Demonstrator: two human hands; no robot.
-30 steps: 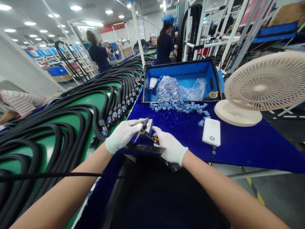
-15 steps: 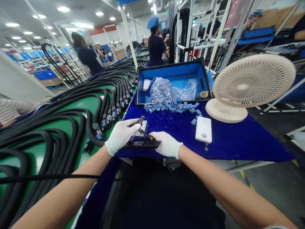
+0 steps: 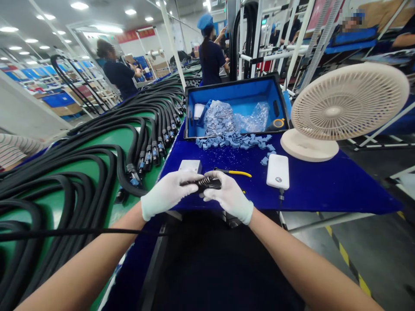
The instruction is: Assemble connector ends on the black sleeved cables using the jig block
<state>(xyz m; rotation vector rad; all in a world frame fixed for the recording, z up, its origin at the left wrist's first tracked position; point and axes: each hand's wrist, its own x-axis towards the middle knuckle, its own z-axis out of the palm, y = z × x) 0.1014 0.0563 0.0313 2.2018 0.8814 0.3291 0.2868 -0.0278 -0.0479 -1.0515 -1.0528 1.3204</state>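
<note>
My left hand (image 3: 173, 190), in a white glove, is closed on one end of a small black part with pale, coil-like rings (image 3: 205, 181). From the other side, my right hand (image 3: 229, 195), also gloved, grips a smooth black piece (image 3: 214, 184) at the same spot. The fingers hide much of both pieces, and I cannot tell whether they are joined. Just behind my right hand lies a yellow-handled hand tool (image 3: 239, 173), its dark head partly covered. A small white box (image 3: 190, 165) stands behind my left fingers.
Thick black hoses (image 3: 97, 160) with metal ends crowd the green surface at left. A blue bin (image 3: 240, 88) holds plastic bags, with blue bits (image 3: 233, 141) spilled before it. A fan (image 3: 333, 112) and white device (image 3: 278, 171) stand right. People work behind.
My hands have drawn together around the black pieces. The long flat black piece near them is out of sight, and the yellow-handled tool now lies on the blue table.
</note>
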